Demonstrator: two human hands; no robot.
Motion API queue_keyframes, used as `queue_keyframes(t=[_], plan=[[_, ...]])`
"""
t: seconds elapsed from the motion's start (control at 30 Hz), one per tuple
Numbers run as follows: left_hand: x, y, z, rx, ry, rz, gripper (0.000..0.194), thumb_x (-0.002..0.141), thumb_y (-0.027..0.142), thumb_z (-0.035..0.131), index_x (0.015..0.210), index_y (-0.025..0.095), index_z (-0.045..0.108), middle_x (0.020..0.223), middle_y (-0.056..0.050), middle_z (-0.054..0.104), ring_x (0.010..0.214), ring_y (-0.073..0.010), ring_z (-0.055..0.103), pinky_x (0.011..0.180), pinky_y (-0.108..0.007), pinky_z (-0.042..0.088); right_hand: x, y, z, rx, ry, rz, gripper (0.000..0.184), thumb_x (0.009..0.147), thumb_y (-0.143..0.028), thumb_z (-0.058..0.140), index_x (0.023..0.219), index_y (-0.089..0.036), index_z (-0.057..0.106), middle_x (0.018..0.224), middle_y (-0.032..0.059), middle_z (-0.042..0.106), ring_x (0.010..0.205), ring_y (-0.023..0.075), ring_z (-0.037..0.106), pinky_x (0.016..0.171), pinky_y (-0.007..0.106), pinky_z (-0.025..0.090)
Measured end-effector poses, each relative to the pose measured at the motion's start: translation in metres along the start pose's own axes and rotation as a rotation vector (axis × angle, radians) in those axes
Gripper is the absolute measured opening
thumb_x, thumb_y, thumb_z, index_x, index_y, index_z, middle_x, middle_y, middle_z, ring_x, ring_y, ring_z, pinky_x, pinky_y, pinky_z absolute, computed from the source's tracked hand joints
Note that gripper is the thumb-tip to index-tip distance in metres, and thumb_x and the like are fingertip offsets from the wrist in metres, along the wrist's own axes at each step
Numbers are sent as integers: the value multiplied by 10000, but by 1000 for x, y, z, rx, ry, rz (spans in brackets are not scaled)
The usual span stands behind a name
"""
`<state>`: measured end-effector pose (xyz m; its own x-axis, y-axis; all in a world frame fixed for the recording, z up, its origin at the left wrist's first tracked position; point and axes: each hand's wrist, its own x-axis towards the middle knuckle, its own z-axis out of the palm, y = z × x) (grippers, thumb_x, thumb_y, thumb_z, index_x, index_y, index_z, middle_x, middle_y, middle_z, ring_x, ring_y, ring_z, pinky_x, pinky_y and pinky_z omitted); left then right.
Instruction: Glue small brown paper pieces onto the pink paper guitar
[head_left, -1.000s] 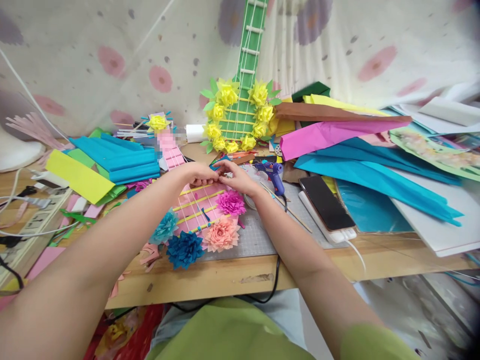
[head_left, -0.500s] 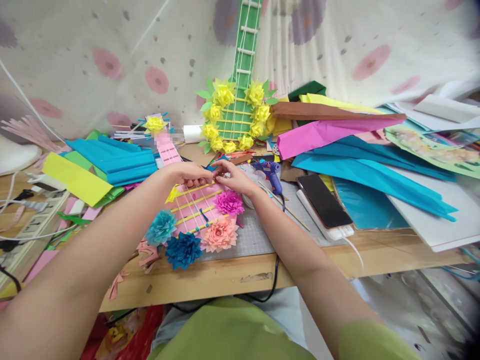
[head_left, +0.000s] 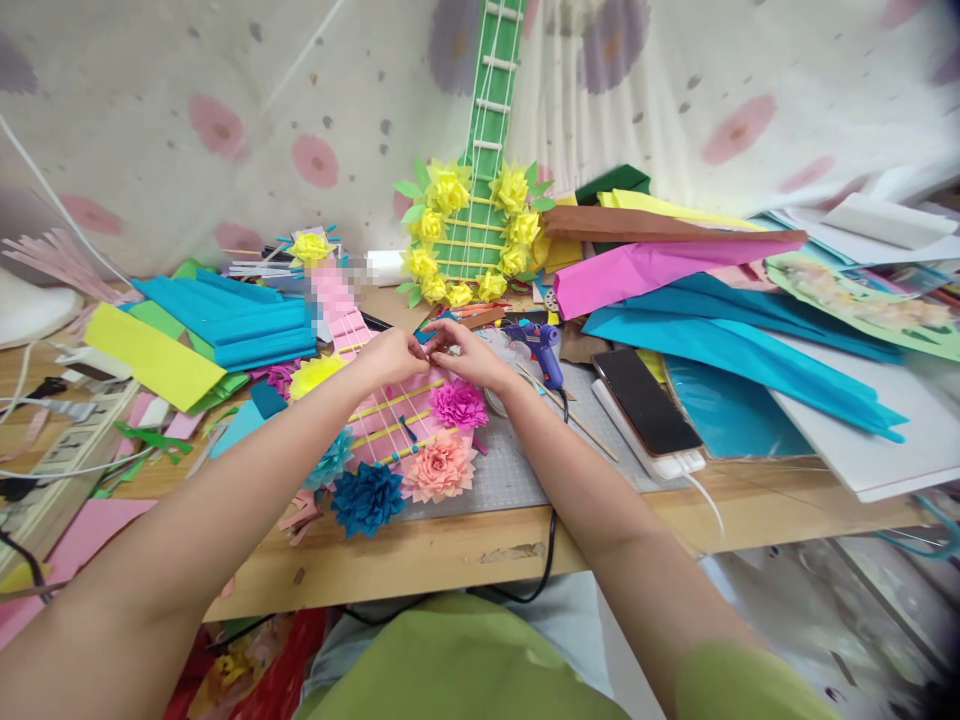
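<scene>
A pink paper guitar (head_left: 390, 415) lies on the cutting mat in front of me, with white strings and yellow crosswise strips. Paper flowers edge its body: a yellow flower (head_left: 315, 375), a light blue flower (head_left: 330, 458), a dark blue flower (head_left: 367, 498), a peach flower (head_left: 439, 466) and a magenta flower (head_left: 459, 403). Over the upper right of the body, my left hand (head_left: 397, 357) and my right hand (head_left: 466, 355) meet at the fingertips. Both are closed in a pinch; whatever lies between the fingers is too small to make out.
A purple glue gun (head_left: 546, 355) lies right of my hands, its cord running off the table's front. Beyond are a phone (head_left: 646, 400) on a white power strip, blue crepe paper (head_left: 739, 350) and a green paper guitar (head_left: 480, 225) with yellow flowers. Blue paper (head_left: 225, 315) is piled left.
My left hand and forearm have shifted slightly, uncovering the yellow flower and hiding more of the light blue one. The right hand stays almost still.
</scene>
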<state>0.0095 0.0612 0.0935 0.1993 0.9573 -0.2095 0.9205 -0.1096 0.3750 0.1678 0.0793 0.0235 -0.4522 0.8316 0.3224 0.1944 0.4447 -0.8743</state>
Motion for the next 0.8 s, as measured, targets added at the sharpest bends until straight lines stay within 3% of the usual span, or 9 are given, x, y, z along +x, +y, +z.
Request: queue_keyframes(t=[0.27, 0.5, 0.8], plan=[[6, -5, 8, -169, 16, -64, 253, 561, 300, 605, 734, 165, 730, 680, -12, 680, 673, -171, 607, 612, -246, 427, 0, 0, 0, -24, 14, -5, 393, 716, -179, 522, 1109, -179, 518, 887, 34, 662, 926, 199, 609, 911, 401, 447], [5, -5, 3, -339, -24, -80, 177, 529, 242, 606, 646, 155, 706, 509, 32, 545, 513, -109, 449, 511, -241, 342, -1, 1, 1, -5, 18, -11, 405, 710, -153, 515, 1114, -183, 504, 894, 27, 666, 894, 182, 615, 918, 395, 445], [4, -4, 6, -391, -58, -72, 87, 535, 198, 609, 595, 153, 655, 514, 31, 535, 512, -99, 428, 503, -234, 321, -1, 1, 1, 11, 13, -3, 396, 711, -158, 523, 1105, -193, 511, 884, 15, 667, 898, 182, 622, 908, 390, 453]])
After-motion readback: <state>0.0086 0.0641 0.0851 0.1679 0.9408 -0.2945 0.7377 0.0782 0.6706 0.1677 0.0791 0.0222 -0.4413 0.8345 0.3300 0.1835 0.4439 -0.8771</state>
